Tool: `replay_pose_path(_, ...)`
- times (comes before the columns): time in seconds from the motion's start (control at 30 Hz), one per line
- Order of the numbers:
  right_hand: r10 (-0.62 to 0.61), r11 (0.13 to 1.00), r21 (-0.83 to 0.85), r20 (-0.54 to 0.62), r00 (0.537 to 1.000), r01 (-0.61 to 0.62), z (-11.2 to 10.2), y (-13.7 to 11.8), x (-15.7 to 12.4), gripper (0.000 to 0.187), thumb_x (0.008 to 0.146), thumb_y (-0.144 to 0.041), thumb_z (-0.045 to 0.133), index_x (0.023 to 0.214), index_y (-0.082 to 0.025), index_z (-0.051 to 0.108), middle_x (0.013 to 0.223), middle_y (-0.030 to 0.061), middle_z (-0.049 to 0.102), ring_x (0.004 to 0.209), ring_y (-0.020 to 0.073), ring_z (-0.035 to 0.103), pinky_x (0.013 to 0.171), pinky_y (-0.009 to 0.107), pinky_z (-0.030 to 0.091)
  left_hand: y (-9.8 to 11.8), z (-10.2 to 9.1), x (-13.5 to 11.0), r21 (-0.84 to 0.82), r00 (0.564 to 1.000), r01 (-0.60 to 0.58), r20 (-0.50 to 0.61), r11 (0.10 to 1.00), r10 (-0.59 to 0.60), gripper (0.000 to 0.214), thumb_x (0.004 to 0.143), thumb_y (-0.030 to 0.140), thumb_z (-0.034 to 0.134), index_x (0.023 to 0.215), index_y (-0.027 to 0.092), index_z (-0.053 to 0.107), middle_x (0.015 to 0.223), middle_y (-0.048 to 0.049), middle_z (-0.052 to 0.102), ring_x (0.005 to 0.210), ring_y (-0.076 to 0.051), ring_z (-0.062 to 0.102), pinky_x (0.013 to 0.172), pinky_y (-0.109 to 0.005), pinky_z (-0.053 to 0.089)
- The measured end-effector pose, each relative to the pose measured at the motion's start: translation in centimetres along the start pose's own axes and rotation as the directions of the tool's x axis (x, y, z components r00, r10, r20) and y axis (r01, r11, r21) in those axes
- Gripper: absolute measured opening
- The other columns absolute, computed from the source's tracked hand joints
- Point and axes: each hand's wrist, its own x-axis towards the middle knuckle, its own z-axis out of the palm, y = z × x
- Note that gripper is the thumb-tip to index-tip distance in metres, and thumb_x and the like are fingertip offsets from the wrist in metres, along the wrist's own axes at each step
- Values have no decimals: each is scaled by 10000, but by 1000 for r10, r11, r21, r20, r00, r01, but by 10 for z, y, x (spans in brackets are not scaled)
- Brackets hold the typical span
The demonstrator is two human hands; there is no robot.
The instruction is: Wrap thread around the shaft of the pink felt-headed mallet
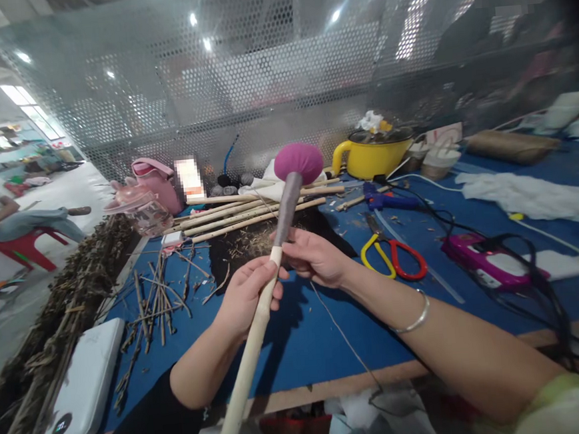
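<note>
A pale wooden stick (250, 354) slants up from the bottom edge of the head view. Its far end carries a round magenta padded head (299, 163), and grey cord (289, 207) covers the stick just below that head. My left hand (249, 288) is closed round the bare wood under the wrapping. My right hand (317, 255) pinches at the lower edge of the wrapping, fingers partly hidden behind the stick. From there a loose grey cord (335, 320) hangs down to the table's front edge.
On the blue table (300, 350) lie scissors (393, 255), a blue glue gun (391, 199), several peeled sticks (239, 214) and thin twigs (158, 294). A yellow pot (379, 153) stands behind. A white power bank (82, 387) sits left, and a magenta device with black cables (493, 261) right.
</note>
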Motion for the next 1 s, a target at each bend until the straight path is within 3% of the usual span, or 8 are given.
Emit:
replay_pose_path(0.1, 67, 997, -49, 28, 997, -65, -2, 3, 1, 283, 715, -362, 628, 873, -156, 515, 537, -62, 492, 329, 11, 233, 321, 164, 83, -7, 0, 4, -64, 992, 117, 49, 991, -114, 266, 755, 355, 548, 873, 120, 597, 656, -23, 584, 449, -58, 498, 415, -163, 427)
replay_pose_path(0.2, 59, 986, -151, -71, 996, -69, -2, 8, 3, 228, 701, -319, 638, 726, -128, 518, 504, -49, 486, 342, 18, 306, 329, 173, 137, -15, 2, 7, 57, 983, 183, -28, 982, -181, 318, 788, 378, 479, 949, 119, 570, 748, -65, 606, 508, -95, 554, 451, -203, 464)
replay_pose_path(0.3, 47, 981, -182, -152, 987, -74, 3, 12, 5, 203, 690, -282, 639, 666, -122, 514, 457, -61, 448, 350, 27, 323, 351, 181, 202, -22, 5, 6, 352, 978, 36, -205, 935, 39, 387, 768, 432, 505, 1042, 158, 504, 779, -47, 599, 477, -100, 544, 372, -194, 421)
replay_pose_path(0.37, 46, 981, -176, -170, 984, -76, 6, 14, 6, 196, 686, -280, 639, 684, -120, 525, 460, -61, 451, 370, 39, 353, 375, 185, 245, -25, 6, 6, 504, 950, -63, -234, 862, 206, 398, 728, 409, 573, 1042, 180, 484, 728, -8, 578, 451, -87, 519, 345, -172, 392)
replay_pose_path(0.43, 34, 984, -166, -148, 988, -59, 8, 13, 6, 211, 678, -288, 648, 719, -118, 530, 512, -42, 495, 423, 55, 413, 410, 187, 291, -26, 6, 6, 544, 940, -104, -219, 833, 260, 354, 714, 376, 599, 989, 179, 496, 666, 19, 551, 429, -72, 489, 334, -156, 374)
replay_pose_path(0.53, 4, 983, -183, -79, 997, -19, 4, 8, 5, 247, 691, -327, 641, 772, -124, 524, 575, -31, 520, 451, 52, 414, 415, 180, 284, -23, 5, 6, 475, 953, -110, -199, 873, 229, 305, 730, 367, 583, 948, 168, 503, 621, 37, 521, 399, -58, 448, 321, -155, 366)
replay_pose_path(0.7, 18, 956, -291, -52, 998, -33, -9, -5, 1, 239, 742, -362, 569, 676, -138, 513, 441, -82, 356, 362, 31, 220, 353, 192, 114, -15, 5, 5, 349, 949, -136, -223, 927, 223, 302, 724, 354, 596, 930, 165, 481, 611, 55, 499, 384, -46, 426, 303, -147, 346)
replay_pose_path(1.0, -62, 949, -314, -76, 995, 36, -4, -2, 0, 263, 666, -358, 675, 682, -116, 574, 421, -81, 397, 354, 20, 239, 348, 190, 130, -11, 5, 3, 173, 962, -175, -181, 969, 206, 315, 709, 356, 617, 912, 158, 481, 641, 43, 529, 377, -39, 425, 295, -149, 338)
